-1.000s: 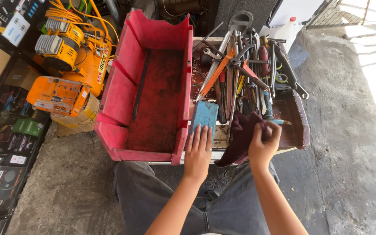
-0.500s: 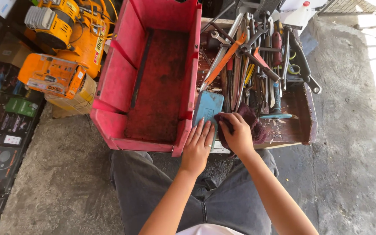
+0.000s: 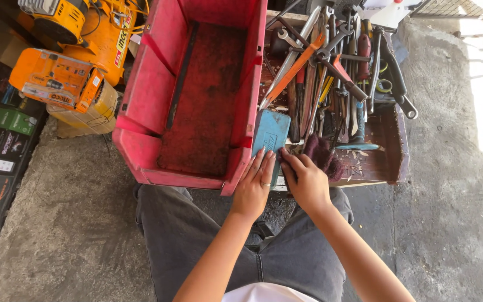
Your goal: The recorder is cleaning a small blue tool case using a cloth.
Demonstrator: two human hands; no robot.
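Observation:
A flat blue metal case (image 3: 271,133) stands on edge between the red plastic bin (image 3: 141,100) and the rusty brown tool tray (image 3: 396,146). My left hand (image 3: 254,188) lies flat with its fingertips on the case's near end. My right hand (image 3: 307,180) rests beside it, fingers curled against the case's right edge and next to a dark maroon rag (image 3: 324,156). The tray holds several wrenches, pliers and screwdrivers (image 3: 331,72). Neither hand has lifted anything.
The red bin is rusty inside, with a thin black bar (image 3: 181,75) along its left wall. Orange power tools (image 3: 57,78) and boxed goods (image 3: 1,140) sit on the left. Grey concrete floor lies all around, and my legs are below.
My right hand left the tools at the tray's right side and came left to the blue case. My left hand stayed on the case. The camera leaned in closer.

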